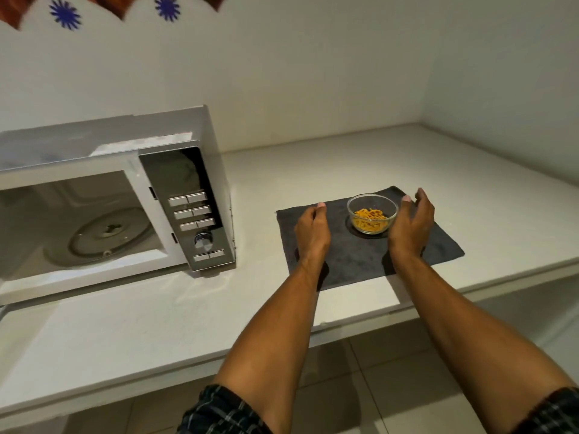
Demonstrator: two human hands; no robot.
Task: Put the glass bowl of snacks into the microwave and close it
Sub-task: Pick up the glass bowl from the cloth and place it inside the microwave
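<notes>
A small glass bowl point(372, 213) with orange snacks stands on a dark grey cloth point(354, 261) on the white counter. My left hand point(313, 228) hovers a short way left of the bowl, fingers curled and holding nothing. On the bowl's right side my right hand point(412, 220) is cupped with fingers apart, close to the glass or just touching it. The white microwave point(175, 142) sits at the left with its cavity exposed and the glass turntable point(106, 233) visible; its door is out of frame.
The microwave's mirrored control panel point(194, 211) with buttons and a knob faces me. The white counter point(313, 170) runs back to walls behind and at the right. Its front edge point(344, 327) drops to a tiled floor.
</notes>
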